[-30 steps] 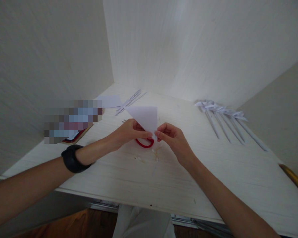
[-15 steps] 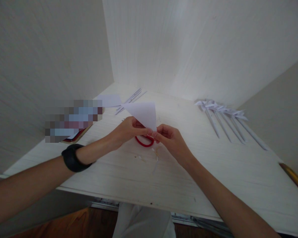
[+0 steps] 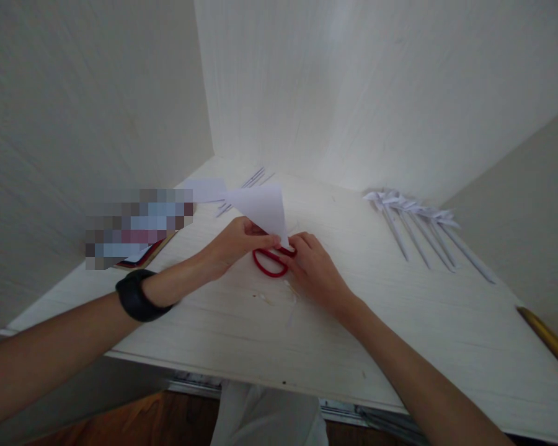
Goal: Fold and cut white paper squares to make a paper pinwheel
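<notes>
My left hand pinches a folded triangle of white paper at its lower corner, thumb on top. Under the paper lies a pair of scissors with red handles; the blades are mostly hidden by the paper and my left hand. My right hand is just right of the paper's tip, its fingers closed around the right loop of the scissors' handle. The handle still rests on or just above the table.
Thin white paper strips and a flat paper sheet lie at the back left. Several rolled paper sticks with folded tops lie at the right. A pixelated item leans at the left wall. Small scraps lie in front.
My right hand has let go of the paper's corner and closed on the scissors' handle. The paper, still in my left hand, has shifted slightly left.
</notes>
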The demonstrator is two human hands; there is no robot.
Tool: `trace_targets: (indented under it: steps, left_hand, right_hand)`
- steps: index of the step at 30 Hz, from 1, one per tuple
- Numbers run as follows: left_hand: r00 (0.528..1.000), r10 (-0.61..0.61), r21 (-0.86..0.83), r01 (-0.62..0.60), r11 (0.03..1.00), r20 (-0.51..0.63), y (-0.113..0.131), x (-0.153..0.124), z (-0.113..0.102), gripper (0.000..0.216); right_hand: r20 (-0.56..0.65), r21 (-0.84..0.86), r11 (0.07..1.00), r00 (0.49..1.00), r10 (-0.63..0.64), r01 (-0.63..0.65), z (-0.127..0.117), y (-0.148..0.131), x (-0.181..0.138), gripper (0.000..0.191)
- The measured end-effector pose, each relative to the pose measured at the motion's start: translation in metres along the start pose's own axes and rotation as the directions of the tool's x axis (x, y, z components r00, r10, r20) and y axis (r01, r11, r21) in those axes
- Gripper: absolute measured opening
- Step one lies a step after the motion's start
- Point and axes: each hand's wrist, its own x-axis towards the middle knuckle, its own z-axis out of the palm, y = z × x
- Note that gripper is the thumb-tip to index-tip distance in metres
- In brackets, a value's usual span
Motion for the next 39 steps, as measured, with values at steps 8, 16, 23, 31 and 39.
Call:
trace_targets:
  steps: [8, 16, 23, 31, 39]
  left_hand:
    - [0.999, 0.013, -0.067, -0.011, 0.998, 0.038, 0.006, -0.004, 0.005, 0.009]
    - [0.999, -0.014, -0.020, 0.015, 1.000, 0.047, 0.013, -0.006, 0.004, 0.022]
    - [1.000, 0.016, -0.005, -0.016, 1.000, -0.010, 0.020, -0.005, 0.000, 0.010]
    - [0.992, 0.126, -0.151, -0.125, 0.981, -0.005, 0.040, 0.002, 0.016, 0.007]
    - [0.986, 0.153, -0.121, -0.159, 0.980, -0.062, 0.043, 0.003, 0.022, 0.009]
  right_hand:
    - [0.100, -0.116, 0.993, 0.995, -0.002, 0.014, 0.012, -0.002, 0.015, 0.016]
    - [0.072, 0.091, 0.975, 0.978, 0.195, -0.201, -0.011, 0.008, 0.029, 0.009]
    - [0.220, 0.591, 0.695, 0.911, 0.350, -0.410, -0.055, 0.018, 0.019, 0.035]
    - [0.312, 0.761, 0.492, 0.904, 0.293, -0.423, -0.031, -0.014, -0.005, 0.044]
    - [0.220, 0.758, 0.602, 0.967, 0.129, -0.253, -0.044, -0.013, -0.017, 0.045]
